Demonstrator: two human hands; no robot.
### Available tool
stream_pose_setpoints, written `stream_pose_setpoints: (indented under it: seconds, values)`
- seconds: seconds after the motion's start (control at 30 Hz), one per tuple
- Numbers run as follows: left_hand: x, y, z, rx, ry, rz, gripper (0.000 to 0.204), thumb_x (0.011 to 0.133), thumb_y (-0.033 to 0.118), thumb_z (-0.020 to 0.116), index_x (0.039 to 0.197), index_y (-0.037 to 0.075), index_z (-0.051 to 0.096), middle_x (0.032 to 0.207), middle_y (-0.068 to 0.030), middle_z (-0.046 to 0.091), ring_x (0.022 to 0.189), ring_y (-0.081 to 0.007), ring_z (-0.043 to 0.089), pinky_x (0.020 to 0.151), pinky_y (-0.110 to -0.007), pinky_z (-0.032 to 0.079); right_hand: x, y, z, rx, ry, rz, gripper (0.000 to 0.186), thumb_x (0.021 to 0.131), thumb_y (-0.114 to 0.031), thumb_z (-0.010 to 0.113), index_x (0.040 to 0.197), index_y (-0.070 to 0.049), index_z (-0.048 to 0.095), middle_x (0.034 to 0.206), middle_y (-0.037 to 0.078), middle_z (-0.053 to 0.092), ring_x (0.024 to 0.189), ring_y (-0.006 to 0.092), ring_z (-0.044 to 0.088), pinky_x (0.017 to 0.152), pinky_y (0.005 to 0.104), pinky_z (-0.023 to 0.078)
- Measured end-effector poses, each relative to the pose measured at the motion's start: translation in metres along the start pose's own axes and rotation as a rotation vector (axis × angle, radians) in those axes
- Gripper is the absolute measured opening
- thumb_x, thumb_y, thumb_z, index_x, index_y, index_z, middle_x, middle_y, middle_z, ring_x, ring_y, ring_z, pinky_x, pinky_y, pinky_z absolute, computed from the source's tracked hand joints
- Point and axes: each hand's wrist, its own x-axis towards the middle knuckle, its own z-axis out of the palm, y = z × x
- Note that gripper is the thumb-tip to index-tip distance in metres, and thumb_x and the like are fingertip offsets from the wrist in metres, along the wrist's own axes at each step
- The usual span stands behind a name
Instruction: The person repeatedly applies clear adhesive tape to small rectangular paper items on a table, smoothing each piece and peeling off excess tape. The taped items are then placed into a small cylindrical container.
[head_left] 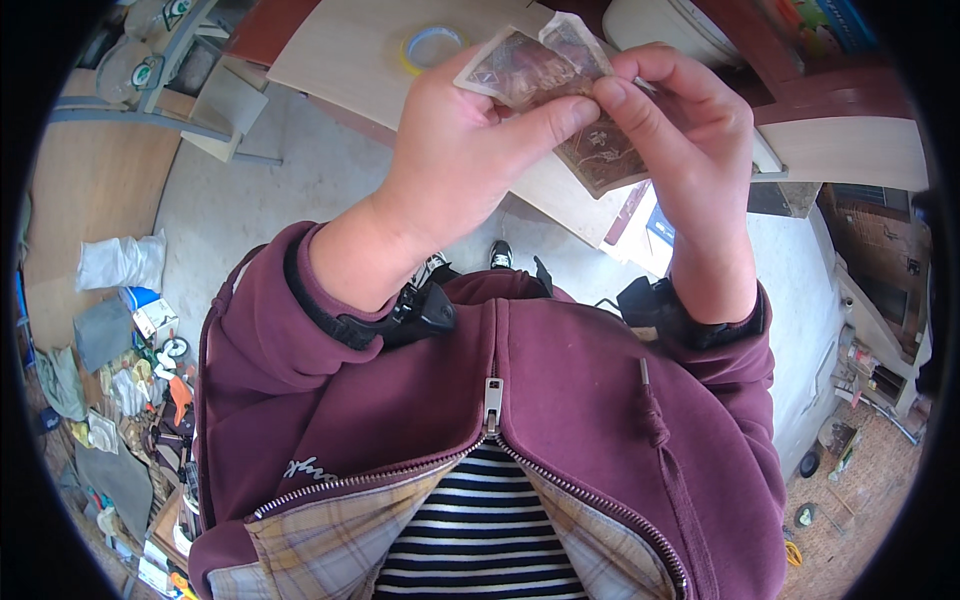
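A worn, brownish banknote [530, 72] with a pale border and dark printed pattern is held up over the table in both my hands. Its upper edge is split by a tear, and a lower part hangs beneath the fingers. My left hand [450, 150] pinches it from the left, thumb laid across the front. From the other side, my right hand [685, 130] grips the middle between thumb and fingers. The fingers behind the paper are partly hidden. Beyond my left hand, a roll of tape [408, 48] lies on the light wooden table [335, 50].
A white tub [660, 30] stands at the far right of the table. To the left, a white plastic bag [120, 263] lies above a pile of tools and oddments. A shelf rack [190, 125] is at the upper left. More loose items lie on the floor at right.
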Motion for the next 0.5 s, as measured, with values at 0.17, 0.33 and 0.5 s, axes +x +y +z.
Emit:
stream_pose_setpoints:
  seconds: [0.17, 0.33, 0.5]
  values:
    - [-0.0001, 0.0004, -0.0028, 0.060, 0.020, -0.016, 0.019, 0.089, 0.014, 0.070, 0.104, 0.001, 0.068, 0.091, -0.0008, 0.071, 0.084, -0.0062, 0.062, 0.076, -0.024, 0.050, 0.0016, -0.0001, -0.0037, -0.142, -0.008, -0.015, 0.012, 0.083, -0.007, 0.074, 0.090, 0.001, 0.069, 0.081, 0.003, 0.068, 0.078, 0.0070, 0.061, 0.069, 0.0224, 0.049]
    - [-0.0012, -0.0004, -0.0047, 0.113, 0.022, -0.039, 0.020, 0.090, 0.017, 0.070, 0.102, 0.002, 0.069, 0.090, -0.0003, 0.070, 0.082, -0.0054, 0.060, 0.074, -0.024, 0.049, 0.0017, 0.0007, -0.0033, -0.230, 0.001, 0.030, 0.016, 0.081, -0.011, 0.075, 0.091, 0.000, 0.070, 0.081, 0.005, 0.070, 0.078, 0.0092, 0.063, 0.070, 0.0243, 0.050]
    - [-0.0021, -0.0023, -0.0048, 0.097, 0.032, -0.058, 0.021, 0.091, 0.019, 0.069, 0.103, 0.002, 0.070, 0.090, -0.0002, 0.070, 0.082, -0.0049, 0.060, 0.073, -0.024, 0.048, 0.0017, -0.0006, -0.0032, -0.339, -0.037, -0.030, 0.012, 0.086, -0.004, 0.070, 0.096, 0.002, 0.067, 0.085, 0.002, 0.066, 0.080, 0.0055, 0.060, 0.071, 0.0195, 0.047]
